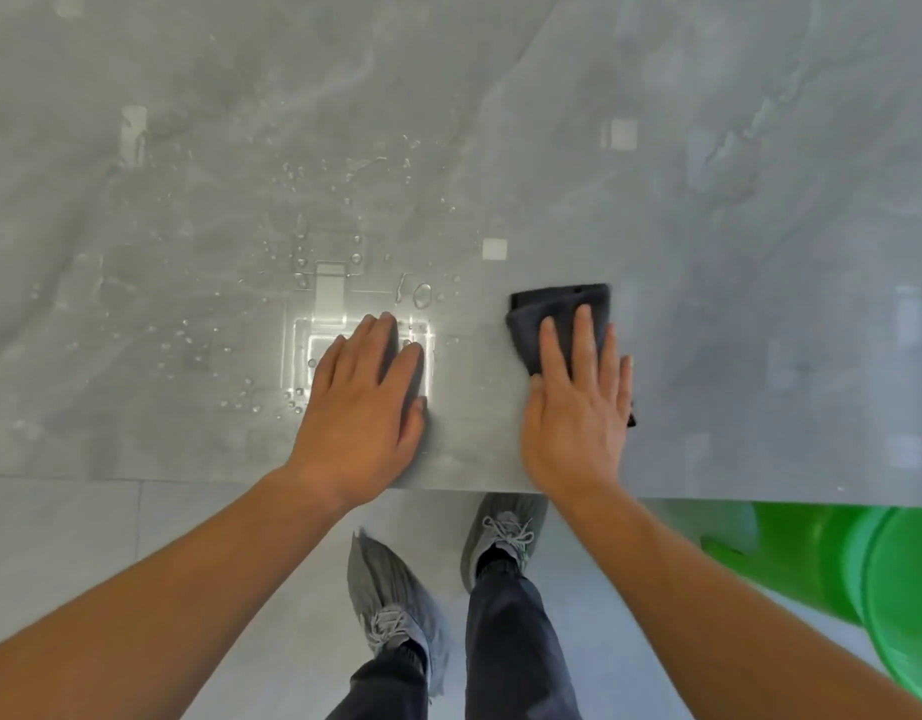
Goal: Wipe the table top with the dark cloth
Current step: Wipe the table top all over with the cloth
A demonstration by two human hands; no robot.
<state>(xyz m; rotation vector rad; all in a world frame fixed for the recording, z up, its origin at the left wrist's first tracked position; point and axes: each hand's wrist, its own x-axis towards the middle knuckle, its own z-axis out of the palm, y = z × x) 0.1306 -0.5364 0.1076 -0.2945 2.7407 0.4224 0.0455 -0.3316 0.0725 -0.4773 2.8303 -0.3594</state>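
Observation:
A glossy grey marble-patterned table top (734,252) fills the upper part of the view. Water drops (344,200) are scattered over its middle and left. The dark grey cloth (557,314) lies folded on the table near the front edge, right of centre. My right hand (578,407) presses flat on the cloth with straight fingers, covering its near half. My left hand (365,402) rests flat on the bare wet table a little to the left, fingers straight, holding nothing.
The table's front edge (189,478) runs across the view just behind my wrists. Below it are my legs and shoes (396,605) on a light tiled floor. A green plastic bucket (864,574) stands on the floor at the lower right.

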